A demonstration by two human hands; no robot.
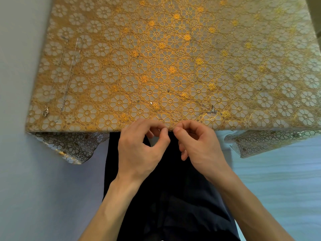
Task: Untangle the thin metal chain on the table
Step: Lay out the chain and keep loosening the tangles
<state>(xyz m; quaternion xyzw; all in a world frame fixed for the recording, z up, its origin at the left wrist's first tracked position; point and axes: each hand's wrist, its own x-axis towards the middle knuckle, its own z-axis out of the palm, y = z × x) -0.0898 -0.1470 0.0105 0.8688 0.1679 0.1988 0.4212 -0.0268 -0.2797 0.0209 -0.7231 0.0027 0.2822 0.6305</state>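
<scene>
A thin silver chain (211, 110) lies on the gold flowered tablecloth (173, 49) near the table's front edge, with a small knotted clump and clasp at its right part. Faint strands run from it toward my hands and up to a small end piece (168, 90). My left hand (144, 146) and my right hand (199, 145) meet at the front edge, each with thumb and forefinger pinched together. The strand between the fingertips is too fine to see clearly.
Another chain (71, 73) lies stretched out straight along the table's left side, with a small pendant (45, 111) near its lower end. The tablecloth hangs over the front corners. My dark clothing is below the table edge.
</scene>
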